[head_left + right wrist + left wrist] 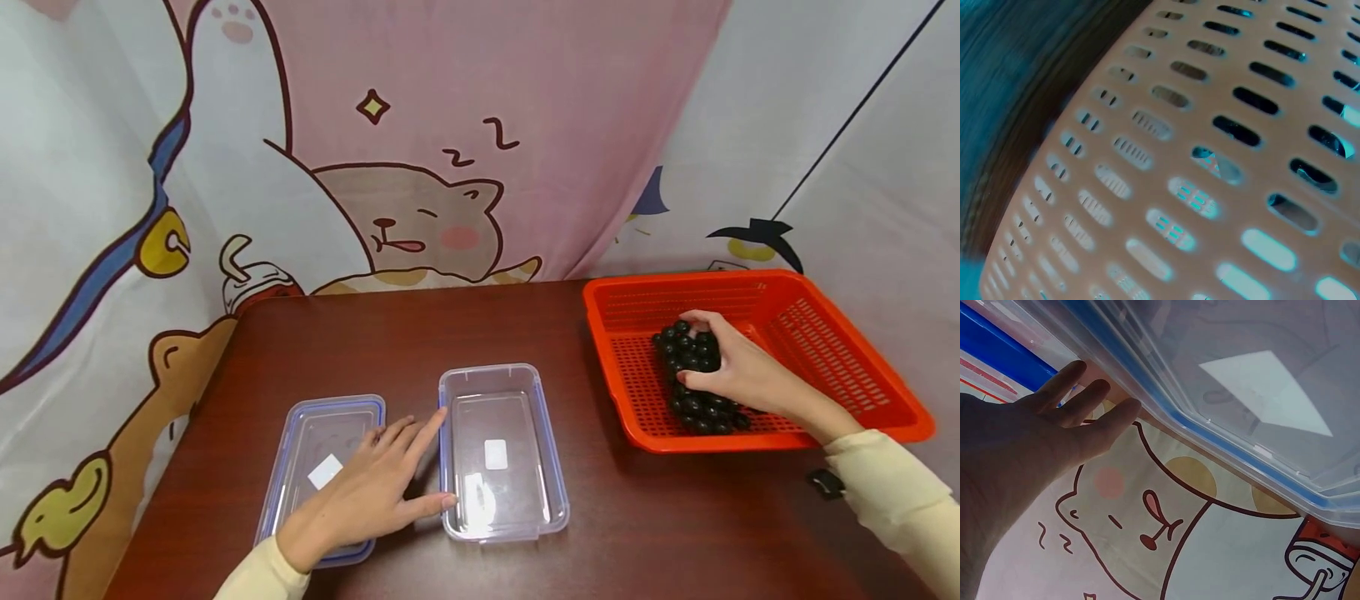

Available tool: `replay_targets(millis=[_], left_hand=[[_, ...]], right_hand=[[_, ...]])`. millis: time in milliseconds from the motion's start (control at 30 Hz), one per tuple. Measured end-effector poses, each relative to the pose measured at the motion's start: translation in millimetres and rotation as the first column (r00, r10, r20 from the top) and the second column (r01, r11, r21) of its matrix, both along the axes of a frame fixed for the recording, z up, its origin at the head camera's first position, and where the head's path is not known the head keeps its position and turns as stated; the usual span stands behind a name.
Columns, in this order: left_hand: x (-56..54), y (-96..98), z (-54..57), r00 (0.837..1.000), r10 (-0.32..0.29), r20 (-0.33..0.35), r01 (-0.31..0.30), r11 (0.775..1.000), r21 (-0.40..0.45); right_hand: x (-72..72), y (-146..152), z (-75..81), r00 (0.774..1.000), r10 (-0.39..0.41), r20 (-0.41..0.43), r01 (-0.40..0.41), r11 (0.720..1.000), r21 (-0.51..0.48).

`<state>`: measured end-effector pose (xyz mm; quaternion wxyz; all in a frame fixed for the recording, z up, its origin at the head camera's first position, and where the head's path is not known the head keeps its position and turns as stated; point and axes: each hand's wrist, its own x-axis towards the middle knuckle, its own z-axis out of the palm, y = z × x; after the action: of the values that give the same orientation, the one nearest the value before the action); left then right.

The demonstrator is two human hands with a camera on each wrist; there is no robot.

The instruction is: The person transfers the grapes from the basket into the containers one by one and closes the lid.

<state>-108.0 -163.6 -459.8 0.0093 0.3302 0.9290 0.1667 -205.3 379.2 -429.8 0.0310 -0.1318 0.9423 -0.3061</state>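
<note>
In the head view, a bunch of dark grapes (701, 410) lies in the red slotted basket (618, 396) at the right. My right hand (738, 367) grips its upper part, thumb on the near side and fingers on the far side. My left hand (367, 492) is spread, index fingertip and thumb tip at the left rim of a clear plastic container (504, 500) with no lid on it. Partly under that hand lies a clear lid (296, 437) with a blue seal. The left wrist view shows the left hand (1041, 431) beside the lid (1260, 394). Only slotted basket wall (1166, 137) shows in the right wrist view.
A dark wooden table (360, 342) bears everything. Printed cloth (600, 100) hangs behind it and at both sides. A small black object (827, 483) lies near the right sleeve. White labels mark the container and the lid.
</note>
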Motion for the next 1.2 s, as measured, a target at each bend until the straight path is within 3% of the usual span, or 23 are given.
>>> replay_targets(millis=[300,667,967,1200], left_hand=[[-1.2,-1.3,1.3,1.000,-0.012,-0.018,0.012,1.000,-0.008],[-0.6,-1.1,3.0,1.000,-0.003,0.018,0.003,1.000,-0.002],[-2.0,-4.3,4.7,0.998,0.013,0.061,-0.013,1.000,-0.004],[-2.5,-3.0,5.4,0.996,0.018,0.084,-0.018,1.000,-0.002]], right_hand=[[8.8,-6,14.8,0.999,0.004,-0.035,-0.005,0.999,-0.036],[13.8,-19,61.2,0.995,-0.019,-0.099,0.010,0.996,-0.086],[19.7,-69,84.6,0.998,0.022,-0.062,-0.030,0.990,-0.140],[30.0,-113,85.2,0.987,0.085,-0.134,-0.110,0.976,-0.188]])
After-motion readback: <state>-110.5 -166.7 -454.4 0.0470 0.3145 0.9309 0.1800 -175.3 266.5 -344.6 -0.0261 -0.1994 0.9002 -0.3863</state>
